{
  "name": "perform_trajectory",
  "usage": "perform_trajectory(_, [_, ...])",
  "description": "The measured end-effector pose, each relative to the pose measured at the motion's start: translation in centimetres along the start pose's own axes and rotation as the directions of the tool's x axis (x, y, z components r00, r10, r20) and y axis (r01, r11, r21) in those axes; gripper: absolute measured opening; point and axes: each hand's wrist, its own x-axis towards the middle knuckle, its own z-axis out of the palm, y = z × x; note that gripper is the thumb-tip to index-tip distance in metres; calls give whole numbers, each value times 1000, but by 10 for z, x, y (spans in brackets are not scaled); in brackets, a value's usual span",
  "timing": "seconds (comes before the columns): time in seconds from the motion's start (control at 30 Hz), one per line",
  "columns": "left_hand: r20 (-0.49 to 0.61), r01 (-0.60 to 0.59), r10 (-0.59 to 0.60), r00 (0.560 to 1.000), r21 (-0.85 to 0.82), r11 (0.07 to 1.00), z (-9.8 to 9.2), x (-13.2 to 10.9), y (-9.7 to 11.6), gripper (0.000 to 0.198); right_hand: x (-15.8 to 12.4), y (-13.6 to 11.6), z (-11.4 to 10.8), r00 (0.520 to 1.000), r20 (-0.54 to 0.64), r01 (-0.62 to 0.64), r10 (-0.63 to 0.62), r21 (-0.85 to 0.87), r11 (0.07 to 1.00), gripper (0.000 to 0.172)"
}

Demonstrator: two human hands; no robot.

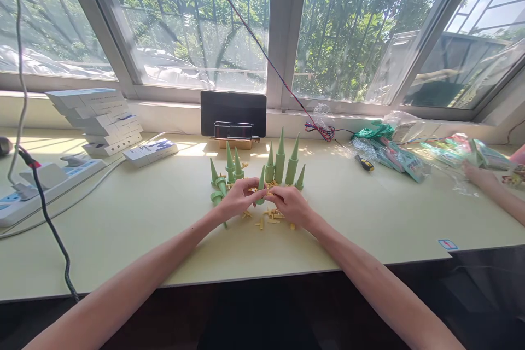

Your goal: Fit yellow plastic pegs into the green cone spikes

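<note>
Pale green cone-tipped pieces (280, 167) and yellow small parts (261, 225) on the cream desk (389, 219); white boxes (100, 112) toward its far left corner; black-and-yellow tool (364, 163) near the far edge.

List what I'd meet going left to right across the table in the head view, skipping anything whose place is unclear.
Power strip → lone white box → left hand → held green cone → right hand → yellow-and-black tool → sticker → another person's hand.

Counts about ten green cones (280, 167).
Adds one black tablet (233, 108), one yellow-black tool (364, 163), one printed table label (447, 244), yellow pieces (273, 214) too jumbled to count.
</note>
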Motion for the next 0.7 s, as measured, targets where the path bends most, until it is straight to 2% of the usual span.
perform_trajectory(0.27, [-1,-36,36,999,-5,999,1,0,2,27,0,0,2,1000,-7,-4,4,-17,1000,41])
perform_trajectory(0.7, [12,-73,73,997,9,997,0,0,1,25,-1,2,4,999,33,-39,42,-79,996,45])
